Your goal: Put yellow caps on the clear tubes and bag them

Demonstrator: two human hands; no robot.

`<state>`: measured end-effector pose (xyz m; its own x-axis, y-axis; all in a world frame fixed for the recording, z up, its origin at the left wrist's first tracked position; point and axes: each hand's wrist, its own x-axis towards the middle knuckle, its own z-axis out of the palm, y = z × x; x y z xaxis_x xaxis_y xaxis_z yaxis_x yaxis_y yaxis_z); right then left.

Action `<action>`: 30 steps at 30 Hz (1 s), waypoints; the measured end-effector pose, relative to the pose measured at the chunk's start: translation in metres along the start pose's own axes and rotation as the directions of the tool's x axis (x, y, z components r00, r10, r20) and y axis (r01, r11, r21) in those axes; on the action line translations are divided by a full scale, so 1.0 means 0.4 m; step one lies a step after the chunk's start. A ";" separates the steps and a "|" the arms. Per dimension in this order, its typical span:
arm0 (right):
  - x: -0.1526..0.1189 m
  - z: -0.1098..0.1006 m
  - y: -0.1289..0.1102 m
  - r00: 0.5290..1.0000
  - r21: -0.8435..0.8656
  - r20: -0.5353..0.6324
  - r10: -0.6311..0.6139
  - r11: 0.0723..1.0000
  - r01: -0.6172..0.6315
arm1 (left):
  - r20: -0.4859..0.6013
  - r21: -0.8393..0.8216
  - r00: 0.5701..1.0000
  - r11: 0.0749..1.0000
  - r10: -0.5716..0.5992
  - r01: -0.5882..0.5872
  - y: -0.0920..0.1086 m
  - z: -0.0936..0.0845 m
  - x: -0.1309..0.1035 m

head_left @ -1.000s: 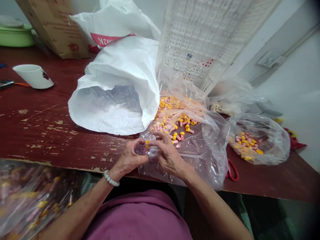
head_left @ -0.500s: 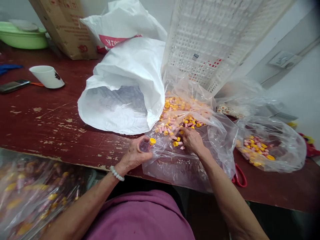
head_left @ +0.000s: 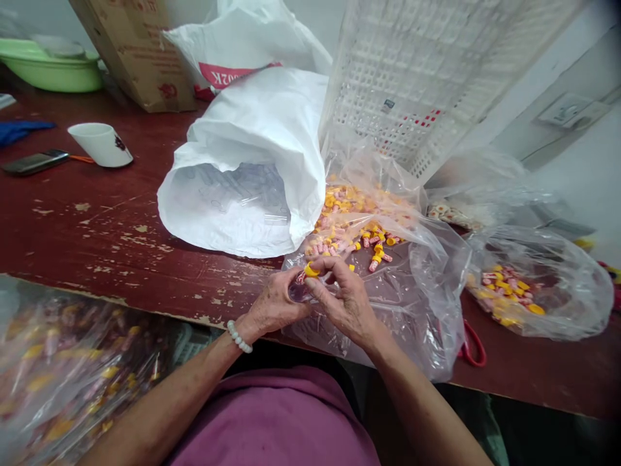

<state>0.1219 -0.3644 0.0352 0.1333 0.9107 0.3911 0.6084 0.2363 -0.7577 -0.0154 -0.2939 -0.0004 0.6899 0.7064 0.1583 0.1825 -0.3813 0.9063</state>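
My left hand (head_left: 279,301), with a beaded bracelet at the wrist, is wrapped around a clear tube (head_left: 297,292) near the table's front edge. Thumb and fingers of my right hand (head_left: 342,298) pinch a yellow cap (head_left: 311,270) with a pink patterned piece under it, at the mouth of the tube. Behind the hands, yellow-capped pink pieces (head_left: 347,204) lie in and on a clear plastic bag (head_left: 422,323). A white sack (head_left: 262,116) lies on its side to the left, its open mouth showing clear tubes (head_left: 264,188).
A white perforated crate (head_left: 412,77) leans behind the bag. At the right are red-handled scissors (head_left: 475,346) and another bag of capped pieces (head_left: 572,291). A cup (head_left: 99,144), a phone (head_left: 36,162) and a cardboard box (head_left: 145,58) stand or lie left; a filled bag (head_left: 72,375) sits below the table edge.
My right hand has moved left from the pile to my left hand, bringing a capped piece to the tube. Some loose pieces beside the pile have shifted. The view has moved slightly.
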 end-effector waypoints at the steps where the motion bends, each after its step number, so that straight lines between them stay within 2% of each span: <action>1: -0.001 -0.007 0.002 1.000 -0.028 0.005 -0.026 0.999 0.027 | -0.005 0.001 1.000 1.000 -0.001 0.001 0.000 -0.001 0.000; 5: -0.012 -0.013 -0.001 0.994 -0.143 -0.030 -0.102 0.985 0.097 | -0.005 0.025 1.000 1.000 -0.008 0.008 -0.001 -0.006 0.000; 9: -0.021 0.011 0.001 0.978 -0.246 0.138 -0.157 0.951 0.188 | -0.023 0.017 1.000 1.000 -0.015 0.015 -0.009 -0.014 0.002; 11: -0.014 0.003 0.023 0.979 -0.253 0.144 -0.145 0.951 0.178 | -0.047 0.035 0.997 0.998 -0.053 0.055 -0.017 -0.019 0.004; 14: 0.003 -0.046 0.082 0.998 -0.298 -0.031 -0.056 0.953 0.044 | -0.089 -0.026 0.984 0.988 -0.153 0.151 -0.035 -0.027 0.007; 15: 0.007 -0.066 0.105 0.998 -0.343 -0.054 -0.017 0.939 -0.003 | -0.105 -0.065 0.976 0.981 -0.190 0.184 -0.041 -0.030 0.008; 17: 0.007 -0.098 0.147 0.997 -0.493 0.054 0.060 0.870 -0.026 | -0.129 -0.133 0.960 0.964 -0.247 0.230 -0.051 -0.034 0.008; 19: -0.002 -0.110 0.179 0.962 -0.649 0.228 0.149 0.760 0.036 | -0.149 -0.156 0.952 0.957 -0.267 0.244 -0.054 -0.036 0.007; 20: -0.008 -0.110 0.191 0.941 -0.704 0.276 0.196 0.707 0.060 | -0.155 -0.152 0.953 0.959 -0.261 0.238 -0.054 -0.035 0.006; 23: -0.019 -0.101 0.213 0.918 -0.786 0.258 0.300 0.617 0.020 | -0.150 -0.104 0.969 0.977 -0.198 0.184 -0.046 -0.031 0.006; 25: -0.015 -0.101 0.214 0.938 -0.760 0.193 0.289 0.649 -0.044 | -0.141 -0.065 0.976 0.985 -0.166 0.158 -0.039 -0.027 0.006; 27: -0.006 -0.104 0.194 0.977 -0.622 0.043 0.208 0.771 -0.136 | -0.143 -0.041 0.978 0.988 -0.152 0.147 -0.031 -0.024 0.007; 29: 0.002 -0.098 0.151 0.976 -0.295 -0.136 0.172 0.933 -0.205 | -0.135 -0.048 0.980 0.989 -0.145 0.140 -0.023 -0.020 0.008; 30: 0.004 -0.089 0.124 0.963 -0.089 -0.191 0.193 0.973 -0.213 | -0.127 -0.061 0.981 0.989 -0.145 0.138 -0.019 -0.018 0.008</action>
<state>0.1799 -0.3632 0.0169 0.3949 0.8574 0.3300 0.6331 0.0063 -0.7740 -0.0195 -0.2843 -0.0040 0.5611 0.8244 0.0738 0.2331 -0.2429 0.9416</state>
